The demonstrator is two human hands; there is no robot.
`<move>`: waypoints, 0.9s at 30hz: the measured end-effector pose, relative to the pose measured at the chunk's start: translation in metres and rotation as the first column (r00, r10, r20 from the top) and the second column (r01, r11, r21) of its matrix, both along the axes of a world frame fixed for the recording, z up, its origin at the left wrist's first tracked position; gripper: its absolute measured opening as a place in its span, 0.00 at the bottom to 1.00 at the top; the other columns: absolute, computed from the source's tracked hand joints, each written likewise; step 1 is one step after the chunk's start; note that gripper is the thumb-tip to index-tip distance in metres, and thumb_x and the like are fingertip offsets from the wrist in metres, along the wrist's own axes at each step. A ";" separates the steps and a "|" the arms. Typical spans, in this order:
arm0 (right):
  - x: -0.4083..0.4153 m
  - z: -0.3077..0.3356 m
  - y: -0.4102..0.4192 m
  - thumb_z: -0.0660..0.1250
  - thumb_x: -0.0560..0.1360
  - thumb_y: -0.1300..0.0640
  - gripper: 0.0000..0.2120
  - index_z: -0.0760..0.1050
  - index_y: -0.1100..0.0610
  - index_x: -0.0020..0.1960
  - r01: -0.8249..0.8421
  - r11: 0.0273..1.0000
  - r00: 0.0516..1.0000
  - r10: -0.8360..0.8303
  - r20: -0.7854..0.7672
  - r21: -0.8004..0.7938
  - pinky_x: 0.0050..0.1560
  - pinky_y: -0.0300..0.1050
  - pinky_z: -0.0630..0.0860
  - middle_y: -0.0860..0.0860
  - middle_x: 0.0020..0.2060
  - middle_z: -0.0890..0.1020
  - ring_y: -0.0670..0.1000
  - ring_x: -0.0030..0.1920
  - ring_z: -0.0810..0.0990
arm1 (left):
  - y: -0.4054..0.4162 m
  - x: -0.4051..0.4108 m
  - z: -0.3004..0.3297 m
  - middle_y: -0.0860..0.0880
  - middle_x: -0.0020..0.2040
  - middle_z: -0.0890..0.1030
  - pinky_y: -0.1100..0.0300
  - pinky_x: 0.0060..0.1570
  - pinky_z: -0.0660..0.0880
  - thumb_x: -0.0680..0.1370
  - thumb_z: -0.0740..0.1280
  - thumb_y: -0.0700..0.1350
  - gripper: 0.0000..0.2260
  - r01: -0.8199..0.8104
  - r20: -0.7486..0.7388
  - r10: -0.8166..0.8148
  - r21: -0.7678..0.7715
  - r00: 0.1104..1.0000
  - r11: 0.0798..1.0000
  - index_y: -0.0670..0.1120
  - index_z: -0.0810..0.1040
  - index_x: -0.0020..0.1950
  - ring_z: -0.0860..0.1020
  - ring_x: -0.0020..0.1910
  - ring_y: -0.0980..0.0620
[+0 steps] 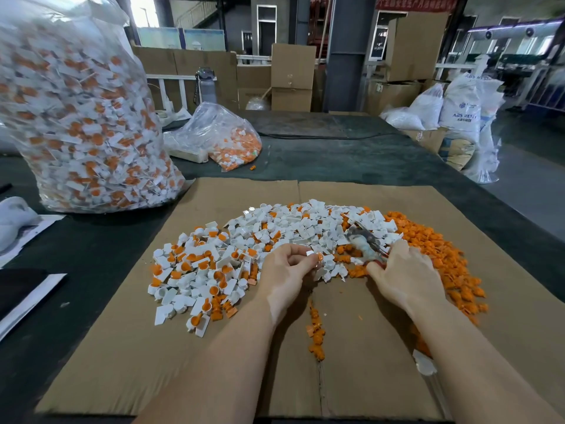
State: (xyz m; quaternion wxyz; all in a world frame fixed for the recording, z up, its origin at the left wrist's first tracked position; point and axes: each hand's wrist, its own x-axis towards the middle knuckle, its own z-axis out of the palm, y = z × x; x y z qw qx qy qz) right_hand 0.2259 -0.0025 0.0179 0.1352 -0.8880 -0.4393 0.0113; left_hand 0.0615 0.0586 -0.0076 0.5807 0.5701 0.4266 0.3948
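A piece [316,256], white with an orange insert, is pinched between the thumb and curled fingertips of the left hand [286,270] and is held just above the near edge of the mixed pile [232,255], over the cardboard [128,347]. The right hand [403,278] is laid at the handle ends of the pliers [365,240], which rest on the pile with their nose pointing away from the person. The fingers are stretched toward the handles, but whether they are closed round them cannot be told, since the hand's back hides the contact. The step in hand is judged to be the taking apart of one assembled piece: the piece is picked out and presented, and the tool is being sought. To the right an orange heap [443,255] of loose inserts is seen, and white shells are gathered at the far middle, so the sorting appears well under way, though many joined pieces are left at the left of the pile. For the next move, a firm grip on the pliers is called for, then the nose must be brought to the orange insert while the piece is kept steady in the left pinch. A big bag [79,117] and a small bag [226,139] of like parts stand farther back on the table [351,154].
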 end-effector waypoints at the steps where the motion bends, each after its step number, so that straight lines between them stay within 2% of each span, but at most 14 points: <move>1: -0.003 0.004 -0.001 0.59 0.76 0.44 0.17 0.66 0.58 0.53 -0.037 0.998 0.998 0.039 -0.040 0.050 0.48 0.49 0.70 0.55 0.51 0.74 0.56 0.52 0.72 | 0.000 0.000 0.001 0.49 0.33 0.81 0.65 0.34 0.75 0.76 0.69 0.41 0.07 0.002 0.030 -0.001 -0.025 1.000 1.000 0.41 0.77 0.51 0.79 0.32 0.57; 2: -0.007 0.008 -0.003 0.58 0.77 0.45 0.15 0.66 0.57 0.51 -0.078 0.993 0.995 0.083 -0.055 0.085 0.44 0.48 0.69 0.54 0.48 0.74 0.55 0.49 0.73 | 0.000 0.001 0.002 0.49 0.32 0.81 0.66 0.31 0.75 0.76 0.69 0.40 0.07 0.005 0.072 -0.001 -0.059 0.997 0.998 0.40 0.76 0.51 0.78 0.30 0.57; 5: -0.020 0.019 -0.005 0.56 0.78 0.46 0.14 0.69 0.57 0.47 -0.231 0.969 0.967 0.239 -0.091 0.088 0.39 0.46 0.69 0.53 0.42 0.75 0.53 0.43 0.75 | 0.000 0.001 0.005 0.51 0.28 0.80 0.69 0.27 0.73 0.76 0.68 0.37 0.07 -0.004 0.175 0.031 -0.152 0.984 0.988 0.37 0.76 0.52 0.77 0.26 0.59; 8: -0.030 0.029 -0.010 0.58 0.78 0.48 0.15 0.70 0.58 0.39 -0.341 0.938 0.872 0.343 -0.349 0.069 0.32 0.43 0.63 0.52 0.32 0.72 0.49 0.31 0.71 | 0.001 0.001 0.007 0.50 0.31 0.81 0.69 0.28 0.73 0.76 0.68 0.37 0.06 -0.028 0.219 0.069 -0.187 0.973 0.982 0.37 0.76 0.52 0.78 0.27 0.60; 11: -0.034 0.034 -0.014 0.59 0.78 0.51 0.15 0.68 0.57 0.36 -0.375 0.926 0.789 0.338 -0.513 0.033 0.32 0.43 0.61 0.51 0.28 0.69 0.49 0.26 0.65 | 0.002 0.001 0.006 0.48 0.33 0.81 0.69 0.30 0.74 0.76 0.68 0.37 0.06 -0.060 0.219 0.101 -0.186 0.971 0.981 0.38 0.77 0.52 0.78 0.27 0.60; 15: -0.035 0.036 -0.017 0.58 0.78 0.51 0.15 0.68 0.56 0.35 -0.401 0.916 0.743 0.321 -0.588 -0.006 0.32 0.43 0.61 0.48 0.23 0.70 0.48 0.25 0.66 | 0.004 0.003 0.005 0.46 0.36 0.80 0.69 0.32 0.75 0.76 0.68 0.37 0.06 -0.098 0.186 0.132 -0.179 0.974 0.979 0.38 0.77 0.53 0.77 0.30 0.58; 18: -0.035 0.038 -0.018 0.56 0.79 0.54 0.14 0.67 0.56 0.35 -0.401 0.916 0.683 0.296 -0.668 -0.004 0.25 0.36 0.63 0.44 0.18 0.68 0.44 0.20 0.67 | 0.005 0.005 0.004 0.46 0.36 0.80 0.70 0.30 0.74 0.76 0.67 0.37 0.06 -0.124 0.163 0.154 -0.179 0.975 0.976 0.38 0.77 0.52 0.76 0.27 0.60; 21: -0.038 0.040 -0.019 0.56 0.78 0.57 0.12 0.68 0.57 0.37 -0.415 0.909 0.623 0.273 -0.733 -0.014 0.23 0.34 0.64 0.45 0.20 0.70 0.44 0.20 0.68 | 0.005 0.006 0.003 0.46 0.36 0.80 0.70 0.28 0.73 0.76 0.67 0.37 0.05 -0.151 0.133 0.176 -0.178 0.975 0.972 0.38 0.77 0.52 0.76 0.26 0.62; 24: -0.040 0.040 -0.020 0.55 0.77 0.58 0.11 0.68 0.58 0.37 -0.421 0.907 0.566 0.263 -0.781 0.000 0.34 0.43 0.71 0.52 0.26 0.74 0.52 0.29 0.74 | 0.006 0.007 0.003 0.46 0.38 0.80 0.70 0.27 0.73 0.77 0.66 0.37 0.06 -0.158 0.128 0.184 -0.186 0.975 0.970 0.38 0.76 0.53 0.76 0.27 0.60; 27: -0.040 0.037 -0.019 0.57 0.77 0.56 0.11 0.73 0.60 0.43 -0.423 0.906 0.612 0.268 -0.744 -0.021 0.35 0.45 0.72 0.51 0.27 0.76 0.51 0.30 0.74 | 0.004 0.006 0.003 0.45 0.38 0.80 0.71 0.27 0.72 0.77 0.66 0.37 0.06 -0.163 0.116 0.185 -0.173 0.976 0.971 0.38 0.76 0.53 0.77 0.28 0.59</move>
